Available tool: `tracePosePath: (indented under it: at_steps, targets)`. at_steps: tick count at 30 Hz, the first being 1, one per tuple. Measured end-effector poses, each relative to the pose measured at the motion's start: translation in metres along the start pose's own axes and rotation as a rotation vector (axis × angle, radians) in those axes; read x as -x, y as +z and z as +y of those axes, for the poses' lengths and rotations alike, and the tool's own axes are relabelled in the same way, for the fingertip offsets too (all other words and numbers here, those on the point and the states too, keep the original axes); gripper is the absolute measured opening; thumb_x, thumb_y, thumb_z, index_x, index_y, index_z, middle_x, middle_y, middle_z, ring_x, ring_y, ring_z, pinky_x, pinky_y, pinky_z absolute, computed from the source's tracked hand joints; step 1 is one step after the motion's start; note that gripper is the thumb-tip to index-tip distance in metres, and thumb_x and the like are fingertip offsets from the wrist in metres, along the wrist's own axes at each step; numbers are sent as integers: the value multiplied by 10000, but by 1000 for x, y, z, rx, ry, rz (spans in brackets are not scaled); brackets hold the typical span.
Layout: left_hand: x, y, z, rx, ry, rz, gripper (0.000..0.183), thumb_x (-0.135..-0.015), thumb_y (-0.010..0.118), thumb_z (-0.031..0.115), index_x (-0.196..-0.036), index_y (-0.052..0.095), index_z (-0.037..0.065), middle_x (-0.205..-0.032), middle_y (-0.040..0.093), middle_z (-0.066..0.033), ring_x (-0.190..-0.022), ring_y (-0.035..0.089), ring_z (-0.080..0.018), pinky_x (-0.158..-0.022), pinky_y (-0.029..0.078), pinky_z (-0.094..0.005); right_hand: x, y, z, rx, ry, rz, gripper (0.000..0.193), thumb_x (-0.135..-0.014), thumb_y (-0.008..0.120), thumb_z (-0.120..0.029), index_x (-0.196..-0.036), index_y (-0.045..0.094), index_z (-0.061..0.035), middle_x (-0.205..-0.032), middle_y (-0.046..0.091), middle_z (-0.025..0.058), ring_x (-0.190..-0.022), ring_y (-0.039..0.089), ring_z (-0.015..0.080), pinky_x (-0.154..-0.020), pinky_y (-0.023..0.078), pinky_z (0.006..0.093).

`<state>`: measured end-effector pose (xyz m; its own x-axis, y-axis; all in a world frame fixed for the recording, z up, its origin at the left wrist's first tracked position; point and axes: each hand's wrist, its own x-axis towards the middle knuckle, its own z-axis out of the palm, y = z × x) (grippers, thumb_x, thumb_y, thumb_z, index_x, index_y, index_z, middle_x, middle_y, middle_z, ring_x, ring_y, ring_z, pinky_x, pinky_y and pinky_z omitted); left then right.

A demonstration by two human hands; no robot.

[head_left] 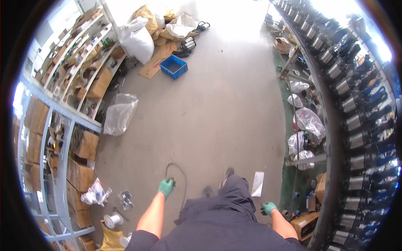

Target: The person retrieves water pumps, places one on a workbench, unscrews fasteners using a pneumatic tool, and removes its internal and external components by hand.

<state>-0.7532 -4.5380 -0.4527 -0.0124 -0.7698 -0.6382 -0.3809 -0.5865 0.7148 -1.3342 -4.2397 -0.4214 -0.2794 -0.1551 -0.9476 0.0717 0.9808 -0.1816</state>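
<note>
Cloth shirt (226, 230), curved cable (186, 183), gloved left hand (166, 188)

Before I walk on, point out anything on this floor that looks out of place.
A white sheet lies loose on the floor near the gloved right hand, and a crumpled clear plastic bag lies beside the shelves on the left. Both look stray, as though dropped rather than stored.

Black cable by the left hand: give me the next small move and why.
Probably draw in the black cable with the left hand: its loop hangs out beside the left shoe and passes from sight at the dark clothing, so it might snag.
</note>
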Motion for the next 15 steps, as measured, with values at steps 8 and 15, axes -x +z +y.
tracePosePath:
  at_steps: [8, 15]
  targets:
    - [-263, 20, 259, 15, 18, 146, 322, -1022, 580, 239, -1245, 680, 30, -978, 761, -111, -773, 703, -181, -645, 556, -332, -196, -81, -293, 16, 219, -87, 384, -1004, 602, -282, -1316, 592, -58, -1168, 721, 188, -880, 735, 368, -729, 616, 486]
    - [-300, 87, 299, -803, -77, -252, 387, -1004, 495, 320, -1108, 739, 38, -973, 757, -110, -785, 699, -235, -749, 583, -450, -247, -179, -805, 8, -384, -68, 349, -1038, 560, -270, -1227, 626, 15, -1080, 733, 164, -813, 719, 274, -670, 587, 408]
